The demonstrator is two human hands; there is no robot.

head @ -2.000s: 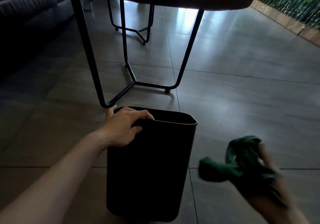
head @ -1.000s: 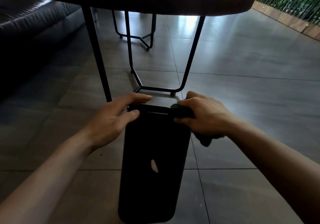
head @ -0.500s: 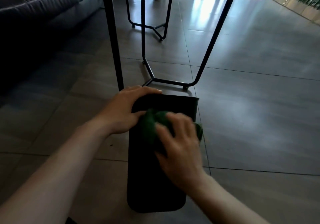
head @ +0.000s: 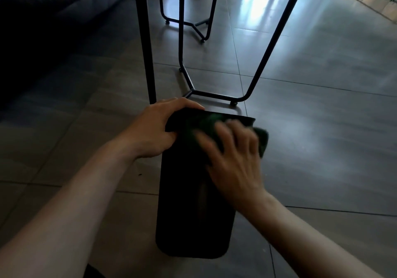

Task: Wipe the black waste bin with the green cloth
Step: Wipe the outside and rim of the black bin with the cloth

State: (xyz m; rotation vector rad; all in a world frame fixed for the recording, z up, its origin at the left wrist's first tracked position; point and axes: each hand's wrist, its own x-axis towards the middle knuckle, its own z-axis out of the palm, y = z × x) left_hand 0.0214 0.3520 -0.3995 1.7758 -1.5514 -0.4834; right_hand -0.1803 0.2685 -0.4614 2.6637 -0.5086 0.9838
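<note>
The black waste bin (head: pixel 193 219) is tipped toward me on the tiled floor, so its near side faces up. My left hand (head: pixel 154 127) grips the bin's rim at the top left corner. The green cloth (head: pixel 261 138) lies bunched on the upper part of that side, near the rim. My right hand (head: pixel 234 159) presses flat on the cloth with fingers spread and is blurred by motion. Most of the cloth is hidden under that hand.
A table with thin black metal legs (head: pixel 266 50) stands just beyond the bin, its base bar (head: pixel 214 95) close to the rim. A dark sofa (head: pixel 43 9) fills the upper left. Open grey floor tiles (head: pixel 322 127) stretch to the right.
The bin has gone from upright to tipped toward me. My right hand brought the cloth from the right onto the bin's side and is now rubbing near the rim, slightly further right.
</note>
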